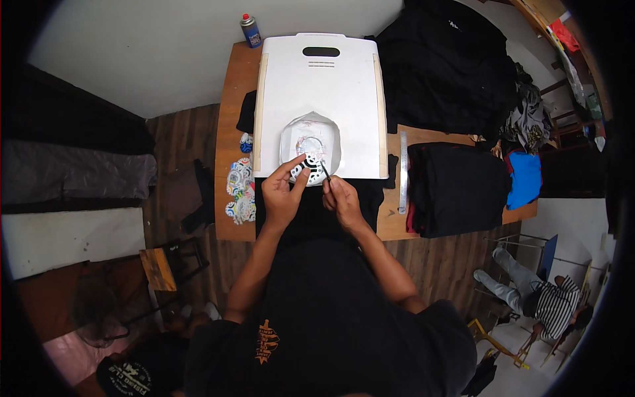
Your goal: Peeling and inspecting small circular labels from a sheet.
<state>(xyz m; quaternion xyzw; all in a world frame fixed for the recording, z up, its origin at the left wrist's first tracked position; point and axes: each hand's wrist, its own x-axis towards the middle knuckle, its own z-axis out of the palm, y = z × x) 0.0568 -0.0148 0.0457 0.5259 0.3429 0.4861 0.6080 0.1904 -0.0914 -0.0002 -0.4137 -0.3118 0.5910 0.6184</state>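
Observation:
My left hand (283, 195) is closed, with its thumb and fingers pinching a small white rounded piece with black shapes on it (316, 175). In my right hand (343, 202) is a slim dark pointed tool (325, 170), its tip up against the right side of that piece. I cannot make out whether the tool is a knife or a pen. Both hands are over the near end of a large white panel (321, 86) with a dark handle slot. Just beyond my fingertips, a whitish recess (287, 139) in the panel has a faint round outline inside it.
The panel rests on a wooden table (233, 86). A blue spray can (250, 32) stands at the far left corner, and patterned cloth pieces (241, 192) lie left. To the right are a ruler (403, 172), folded black fabric (453, 188) and blue cloth (524, 178). People sit nearby.

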